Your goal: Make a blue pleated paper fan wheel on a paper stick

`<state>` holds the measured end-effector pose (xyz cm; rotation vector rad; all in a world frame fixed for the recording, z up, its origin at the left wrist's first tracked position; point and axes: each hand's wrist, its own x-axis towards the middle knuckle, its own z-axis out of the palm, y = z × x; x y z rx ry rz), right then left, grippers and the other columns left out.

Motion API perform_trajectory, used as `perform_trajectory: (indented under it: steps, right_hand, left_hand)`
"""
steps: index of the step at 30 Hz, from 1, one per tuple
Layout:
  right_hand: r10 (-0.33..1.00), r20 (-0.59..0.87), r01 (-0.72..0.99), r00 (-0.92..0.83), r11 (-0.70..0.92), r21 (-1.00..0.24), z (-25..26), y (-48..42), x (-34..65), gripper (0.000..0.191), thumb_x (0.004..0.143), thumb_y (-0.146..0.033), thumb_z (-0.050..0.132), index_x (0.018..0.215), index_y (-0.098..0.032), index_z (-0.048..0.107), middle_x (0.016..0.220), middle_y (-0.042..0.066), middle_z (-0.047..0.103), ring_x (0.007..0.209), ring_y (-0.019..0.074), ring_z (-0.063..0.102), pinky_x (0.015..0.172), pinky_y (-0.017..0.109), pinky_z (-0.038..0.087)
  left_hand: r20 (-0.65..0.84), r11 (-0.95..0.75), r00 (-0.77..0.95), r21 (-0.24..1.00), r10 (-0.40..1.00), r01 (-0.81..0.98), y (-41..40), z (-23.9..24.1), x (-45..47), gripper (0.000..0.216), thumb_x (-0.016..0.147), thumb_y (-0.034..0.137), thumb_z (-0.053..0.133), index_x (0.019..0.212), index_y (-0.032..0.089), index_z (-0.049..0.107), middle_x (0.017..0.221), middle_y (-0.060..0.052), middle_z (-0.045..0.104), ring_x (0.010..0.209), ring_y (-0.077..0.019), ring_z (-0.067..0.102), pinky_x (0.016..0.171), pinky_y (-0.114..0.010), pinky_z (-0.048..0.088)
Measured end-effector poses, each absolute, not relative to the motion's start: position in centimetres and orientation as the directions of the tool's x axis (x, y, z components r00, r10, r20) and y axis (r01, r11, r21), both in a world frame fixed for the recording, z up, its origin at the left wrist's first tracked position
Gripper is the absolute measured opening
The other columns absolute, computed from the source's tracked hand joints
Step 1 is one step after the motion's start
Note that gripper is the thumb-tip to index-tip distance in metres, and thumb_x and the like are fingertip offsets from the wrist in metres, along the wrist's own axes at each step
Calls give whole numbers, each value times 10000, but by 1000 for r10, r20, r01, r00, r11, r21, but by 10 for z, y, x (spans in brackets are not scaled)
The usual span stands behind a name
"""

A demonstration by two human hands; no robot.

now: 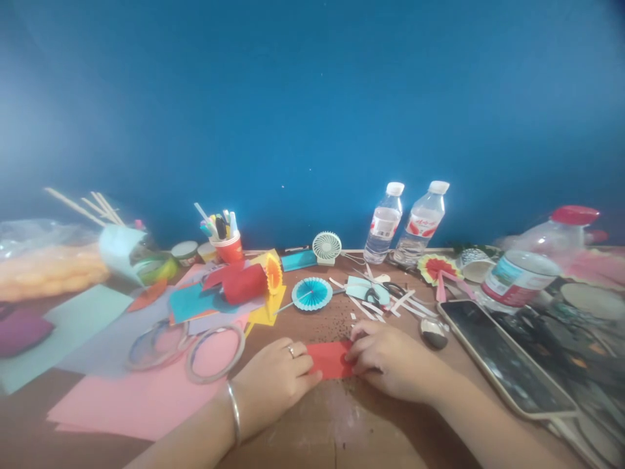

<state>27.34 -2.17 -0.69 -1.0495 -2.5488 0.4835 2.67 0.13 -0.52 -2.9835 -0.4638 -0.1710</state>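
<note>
A small rectangle of red paper [331,361] lies on the table between my hands. My left hand [279,378] has its fingers bent over the left end, with the thumb at the lower corner. At the right end, the curled fingers of my right hand [385,358] grip the paper. Just beyond are scattered brown specks [336,331] on the tabletop. A blue pleated paper rosette [311,294] with a pale rim sits farther back. To its right, scissors [374,296] rest among white paper strips [403,300].
On the left are pink paper sheets [131,400], tape rolls [215,354] and a red cup of pens [227,249]. A small white fan [327,247] and two water bottles [383,225] stand near the blue wall. A phone [502,358] lies at the right.
</note>
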Motion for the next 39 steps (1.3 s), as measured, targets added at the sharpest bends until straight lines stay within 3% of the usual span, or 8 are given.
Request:
perform_trajectory:
  steps: [4, 7, 11, 16, 20, 28, 39]
  right_hand:
    - [747, 141, 676, -650, 653, -341, 1, -27, 267, 132, 772, -208, 559, 702, -204, 670, 713, 31, 640, 794, 177, 492, 701, 287, 368]
    - [777, 168, 725, -607, 628, -283, -2, -30, 257, 116, 807, -277, 551, 833, -232, 655, 725, 9, 606, 747, 155, 486, 702, 283, 333]
    - [801, 272, 788, -533, 587, -184, -20, -29, 245, 214, 886, -259, 446, 840, -241, 655, 638, 2, 562, 678, 142, 467, 664, 279, 290]
    - [807, 337, 802, -484, 563, -197, -33, -27, 241, 217, 877, -274, 470, 777, -220, 654, 610, 6, 533, 632, 138, 441, 617, 273, 270]
    - [821, 321, 816, -472, 545, -193, -33, -27, 240, 182, 877, -270, 473, 828, -236, 644, 637, 3, 532, 637, 136, 434, 594, 257, 268]
    - [804, 269, 798, -530, 581, -163, -31, -24, 241, 152, 869, -274, 493, 874, -247, 643, 637, 2, 542, 687, 139, 443, 627, 259, 288]
    - [819, 209, 789, -535, 572, -223, -29, -22, 243, 169, 861, -317, 496, 897, -253, 648, 639, 4, 555, 697, 147, 447, 632, 268, 298]
  left_hand:
    - [30, -909, 909, 45, 416, 414, -12, 1, 28, 368, 761, 118, 472, 1123, 163, 517, 1073, -69, 580, 974, -212, 509, 859, -344, 410]
    - [-17, -869, 877, 126, 480, 478, -19, 2, 33, 458, 730, 102, 436, 1184, 151, 475, 1185, -83, 537, 1058, -218, 490, 908, -339, 404]
    - [-54, -848, 860, 143, 508, 510, -23, 1, 39, 451, 716, 96, 415, 1158, 145, 493, 1182, -90, 545, 1073, -230, 491, 899, -353, 422]
    - [-31, -868, 873, 101, 486, 486, -25, 0, 37, 437, 738, 137, 420, 1167, 110, 501, 1232, -106, 522, 1143, -247, 440, 968, -363, 368]
    - [-31, -889, 894, 94, 447, 448, -26, -1, 33, 457, 758, 181, 425, 1199, 82, 492, 1270, -117, 499, 1157, -261, 428, 1008, -383, 321]
    - [-133, -859, 877, 179, 462, 479, -27, 6, 29, 526, 741, 166, 445, 1261, 89, 444, 1330, -131, 431, 1174, -275, 435, 979, -401, 362]
    - [-95, -822, 847, 208, 523, 530, -20, 21, 23, 410, 746, 91, 428, 1123, 180, 563, 1176, -66, 584, 1053, -233, 526, 952, -392, 376]
